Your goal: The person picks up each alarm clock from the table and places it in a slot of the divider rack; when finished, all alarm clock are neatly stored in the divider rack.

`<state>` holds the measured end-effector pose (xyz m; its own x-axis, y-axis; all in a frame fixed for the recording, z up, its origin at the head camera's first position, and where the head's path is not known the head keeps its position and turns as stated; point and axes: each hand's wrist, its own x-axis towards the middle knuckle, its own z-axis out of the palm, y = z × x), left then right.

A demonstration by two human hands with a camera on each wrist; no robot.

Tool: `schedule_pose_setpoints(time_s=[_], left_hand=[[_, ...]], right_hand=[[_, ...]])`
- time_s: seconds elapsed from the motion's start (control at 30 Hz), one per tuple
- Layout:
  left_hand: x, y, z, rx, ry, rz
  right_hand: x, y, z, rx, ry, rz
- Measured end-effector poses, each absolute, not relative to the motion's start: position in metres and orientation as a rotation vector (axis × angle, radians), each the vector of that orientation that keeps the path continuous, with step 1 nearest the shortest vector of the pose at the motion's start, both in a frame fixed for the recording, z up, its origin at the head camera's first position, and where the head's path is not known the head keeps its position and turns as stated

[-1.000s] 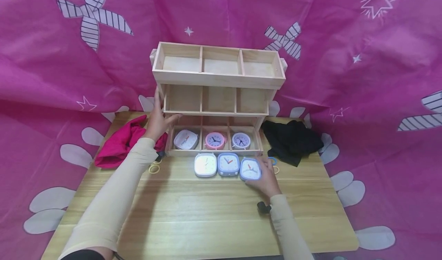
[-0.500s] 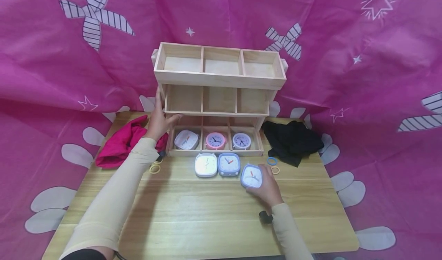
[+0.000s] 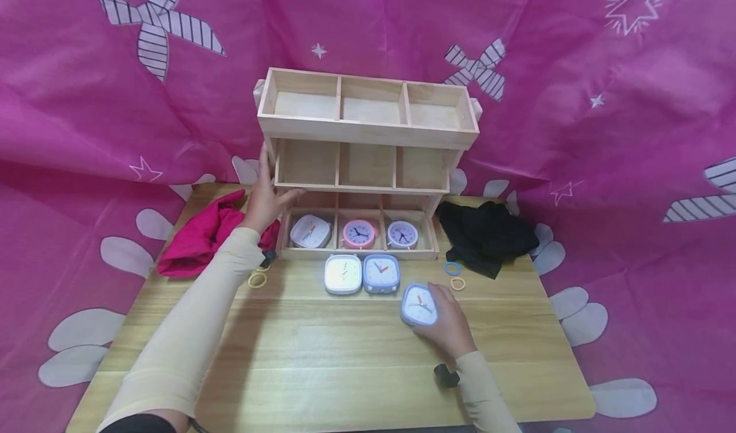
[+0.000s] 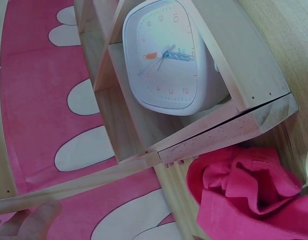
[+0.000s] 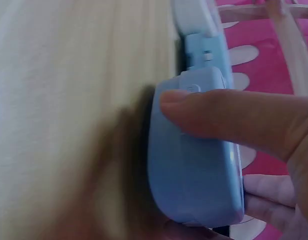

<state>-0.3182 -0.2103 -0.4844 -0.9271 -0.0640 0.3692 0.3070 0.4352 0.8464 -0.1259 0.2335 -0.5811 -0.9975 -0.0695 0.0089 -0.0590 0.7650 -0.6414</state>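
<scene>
Right of centre on the table [image 3: 322, 369], between the wooden organizer [image 3: 368, 131] and the table's front edge, is the blue alarm clock [image 3: 418, 304]. The right hand [image 3: 450, 324] grasps this clock by its right side, thumb against the case wall; the dial faces the head camera. Whether the clock touches the table cannot be told. The left hand [image 3: 264, 200] grips the left side of the organizer, thumb toward the front, fingers along the upright.

The organizer stands near the back edge and has three tiers of three compartments. Lower tier, left to right: pale square clock [image 3: 310, 232], tilted; pink round clock [image 3: 359, 234]; lavender round clock [image 3: 402, 235]. Just before this tier, side by side on the table: white clock [image 3: 343, 274] and second blue clock [image 3: 381, 273].

Toward the back left corner: pink cloth [image 3: 198, 241]. Toward the back right corner: black cloth [image 3: 489, 232], with a blue ring [image 3: 453, 274] and a tan ring [image 3: 457, 288] beside it.
</scene>
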Motion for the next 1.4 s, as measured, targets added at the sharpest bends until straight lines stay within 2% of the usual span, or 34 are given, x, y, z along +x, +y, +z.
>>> schedule_pose_setpoints(time_s=[0.27, 0.5, 0.7, 1.0, 1.4], left_hand=[[-0.319, -0.212, -0.481, -0.212, -2.365, -1.458], [-0.319, -0.213, -0.481, -0.209, -2.346, -1.479], [-0.317, -0.212, -0.483, -0.183, -2.371, -1.452], [-0.317, -0.208, -0.487, -0.173, -2.374, -1.435], [-0.315, -0.211, -0.485, -0.188, -2.361, -1.417]], right_hand=[[-0.159, 0.231, -0.521, -0.112, 3.030, -1.361], [-0.221, 0.215, -0.466, -0.185, 3.218, -1.577], [-0.272, 0.192, -0.436, -0.218, 3.303, -1.682], [-0.323, 0.168, -0.436, 0.014, 3.477, -1.552], [-0.344, 0.152, -0.455, 0.064, 3.617, -1.303]])
